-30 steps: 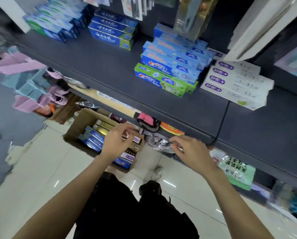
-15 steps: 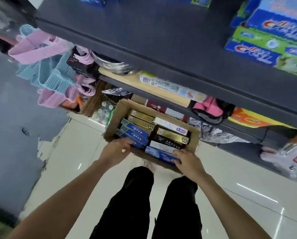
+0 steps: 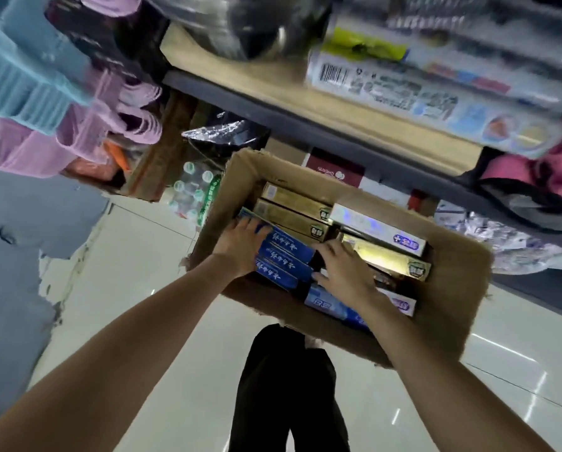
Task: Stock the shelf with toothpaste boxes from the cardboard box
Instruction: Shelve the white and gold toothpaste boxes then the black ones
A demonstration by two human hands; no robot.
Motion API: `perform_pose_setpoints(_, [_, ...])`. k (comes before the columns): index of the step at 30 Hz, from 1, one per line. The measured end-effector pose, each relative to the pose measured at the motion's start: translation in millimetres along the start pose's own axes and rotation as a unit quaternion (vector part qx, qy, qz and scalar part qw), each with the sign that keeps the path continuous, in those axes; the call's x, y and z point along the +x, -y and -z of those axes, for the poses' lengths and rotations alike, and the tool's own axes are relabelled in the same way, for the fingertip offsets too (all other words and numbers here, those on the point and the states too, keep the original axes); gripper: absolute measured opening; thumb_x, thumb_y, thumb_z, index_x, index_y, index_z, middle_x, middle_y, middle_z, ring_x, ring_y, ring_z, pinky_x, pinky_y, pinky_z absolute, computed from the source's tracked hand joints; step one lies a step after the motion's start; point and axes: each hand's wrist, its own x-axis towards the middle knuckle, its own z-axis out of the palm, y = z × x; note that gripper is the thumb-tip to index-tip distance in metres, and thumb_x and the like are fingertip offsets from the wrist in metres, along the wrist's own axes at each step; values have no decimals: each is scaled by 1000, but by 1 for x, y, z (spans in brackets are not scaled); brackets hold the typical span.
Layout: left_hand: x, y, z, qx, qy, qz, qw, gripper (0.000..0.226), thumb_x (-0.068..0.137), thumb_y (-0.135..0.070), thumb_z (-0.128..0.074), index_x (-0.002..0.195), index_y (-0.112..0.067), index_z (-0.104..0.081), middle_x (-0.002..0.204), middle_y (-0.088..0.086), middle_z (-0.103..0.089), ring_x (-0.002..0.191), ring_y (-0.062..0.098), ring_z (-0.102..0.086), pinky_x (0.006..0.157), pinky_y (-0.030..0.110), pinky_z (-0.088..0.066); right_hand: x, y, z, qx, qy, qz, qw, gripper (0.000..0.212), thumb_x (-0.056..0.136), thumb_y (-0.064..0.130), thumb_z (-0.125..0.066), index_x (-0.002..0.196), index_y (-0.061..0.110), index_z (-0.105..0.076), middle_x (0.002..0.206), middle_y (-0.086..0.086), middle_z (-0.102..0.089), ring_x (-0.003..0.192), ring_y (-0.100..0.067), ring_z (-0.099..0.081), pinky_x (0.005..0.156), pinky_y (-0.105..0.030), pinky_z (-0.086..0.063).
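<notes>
On the glossy tiled floor (image 3: 162, 321) below the shelf (image 3: 305, 119), the cardboard box (image 3: 452, 288) sits at 12 o'clock — left hand (image 3: 240, 246) lies with fingers loosely spread on the blue toothpaste boxes (image 3: 286, 256), right hand (image 3: 346, 272) lies flat, fingers apart, beside the gold box (image 3: 384, 256).

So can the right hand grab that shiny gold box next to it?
Probably yes. The right hand is already inside the cardboard box, its fingers spread beside the gold box. That box's top and near edge lie bare; only the white box behind sits close.

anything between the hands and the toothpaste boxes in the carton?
Nothing visible. Left hand already rests on the blue toothpaste boxes; right hand lies on the boxes beside the gold box. The cardboard box is open-topped.
</notes>
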Motion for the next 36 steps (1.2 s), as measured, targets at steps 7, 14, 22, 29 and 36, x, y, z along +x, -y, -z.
perform_pose_setpoints(7, [29,1,-40,-28,-1,26,999,83,86,-34,-62,149,-22,-10,155,9,-8,143,28,-10,114,43,-18,71,18,-35,-58,68,19,996,114,75,27,-78,150,34,8,153,-13,-15,138,-35,-22,105,-47,-34])
perform_pose_setpoints(14, [47,1,-42,19,-77,-4,997,90,82,-42,-65,148,-22,-8,154,10,-7,143,28,-11,116,42,-17,80,14,-19,-82,88,24,992,117,73,34,-77,150,27,11,150,-16,-20,131,-36,-34,87,-40,-46])
perform_pose_setpoints(22, [56,3,-19,-74,-109,-107,985,87,64,-49,-78,133,-19,-34,136,4,-43,127,23,-38,106,37,-31,37,30,21,-57,-22,21,998,96,73,42,-72,145,13,-17,140,-11,-32,127,-28,-32,89,-35,-43])
perform_pose_setpoints(29, [-50,-16,66,-438,-125,1,890,81,58,-46,-85,120,-21,-38,115,-2,-53,105,14,-54,89,31,-47,-117,55,90,377,-302,-115,868,61,84,21,-69,137,24,-38,137,8,-39,125,-5,-35,100,-24,-34])
perform_pose_setpoints(36, [-185,-64,157,-732,-56,60,676,55,79,-18,-73,123,-15,-40,99,-10,-59,80,-2,-59,57,8,-47,-215,126,151,540,-160,-15,826,70,84,23,-70,130,51,-24,137,27,-34,122,12,-39,92,-7,-39])
